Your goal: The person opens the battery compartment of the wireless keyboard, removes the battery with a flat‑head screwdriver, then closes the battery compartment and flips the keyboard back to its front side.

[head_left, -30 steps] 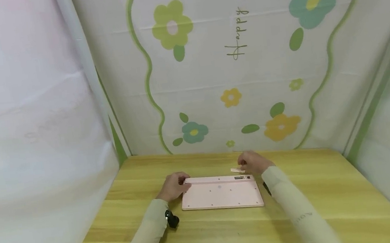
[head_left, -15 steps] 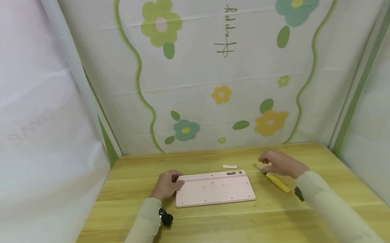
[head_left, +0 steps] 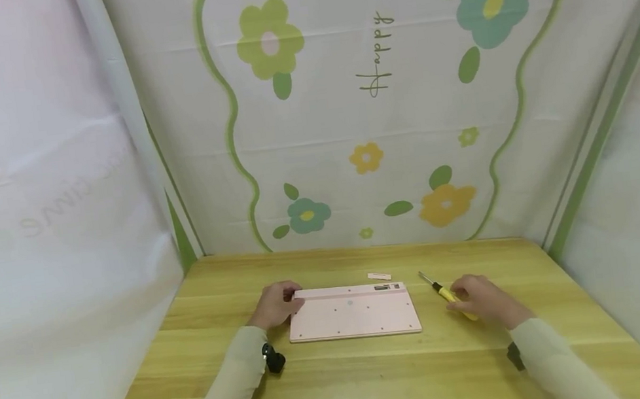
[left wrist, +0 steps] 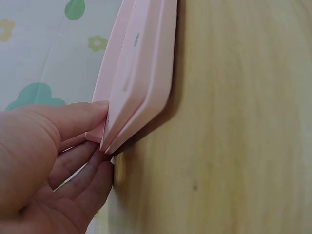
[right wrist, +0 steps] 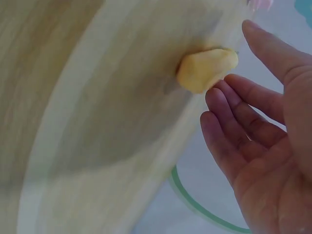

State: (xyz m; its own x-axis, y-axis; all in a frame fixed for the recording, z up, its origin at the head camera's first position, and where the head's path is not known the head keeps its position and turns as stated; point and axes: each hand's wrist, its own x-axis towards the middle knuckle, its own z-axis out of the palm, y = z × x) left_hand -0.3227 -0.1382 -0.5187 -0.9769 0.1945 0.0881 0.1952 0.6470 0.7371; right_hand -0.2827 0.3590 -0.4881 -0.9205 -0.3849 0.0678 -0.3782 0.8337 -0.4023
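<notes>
A pink keyboard (head_left: 352,314) lies underside up on the table, small screws dotted over it. Its battery compartment (head_left: 387,287) is uncovered at the far right corner. My left hand (head_left: 275,305) pinches the far left corner, thumb on top and fingers against the edge, as the left wrist view (left wrist: 63,161) shows. Right of the keyboard lies a screwdriver (head_left: 438,289) with a yellow and black handle. Over that handle hovers my right hand (head_left: 483,299), thumb and fingers spread apart; in the right wrist view the handle's butt (right wrist: 207,70) shows right by the fingertips.
Behind the keyboard lies a small pink battery cover (head_left: 379,276). The wooden table (head_left: 341,388) ends at a white cloth (head_left: 322,113) printed with flowers, and more cloth hangs on both sides.
My right hand has let go of the battery cover behind the keyboard, then moved right and nearer, down to the screwdriver's handle. My left hand stays on the keyboard corner; the view shifted slightly.
</notes>
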